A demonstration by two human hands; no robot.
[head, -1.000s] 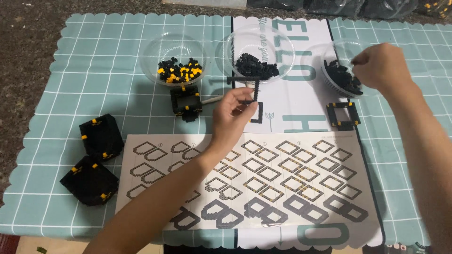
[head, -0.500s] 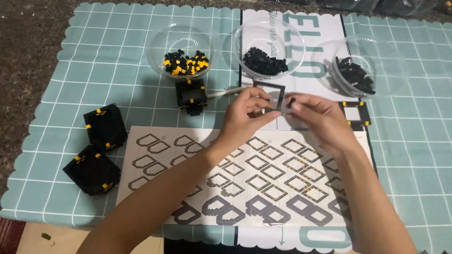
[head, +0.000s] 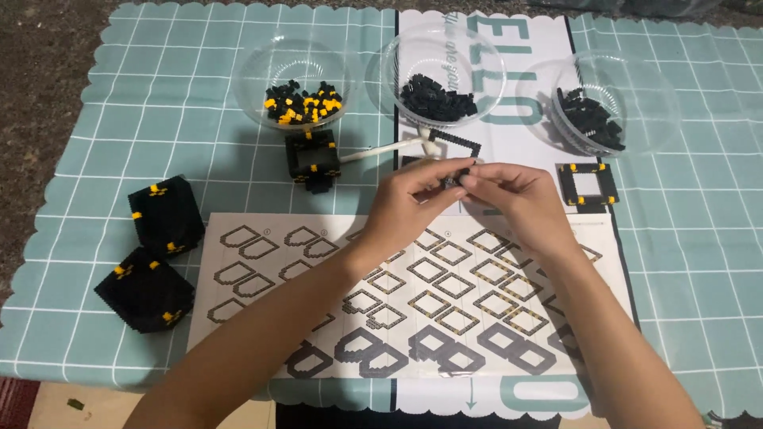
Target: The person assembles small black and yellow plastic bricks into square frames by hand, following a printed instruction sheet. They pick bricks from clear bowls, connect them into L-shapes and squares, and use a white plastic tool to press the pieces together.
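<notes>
Pinching from both sides: left hand (head: 417, 199) and right hand (head: 509, 195) meet fingertip to fingertip over a small black brick piece (head: 455, 179), raised just above the instruction sheet (head: 413, 294), likely so the piece can be turned and checked against the diagrams. Both grips are closed down to thumb and forefinger; little of the piece shows between them.

- Beyond the grip: clear bowl of black bricks (head: 441, 79).
- Beyond and left: bowl of black-and-yellow bricks (head: 294, 83), with a part-built black cube (head: 312, 159) beneath it.
- Beyond and right: third bowl of black bricks (head: 604, 103); a square black frame (head: 586, 184) lies just right of the right hand.
- Far left: two finished black cubes (head: 155, 254).
- White tool (head: 389, 148), just beyond the fingers.

All sorted within reach on the teal grid mat (head: 119, 95).
</notes>
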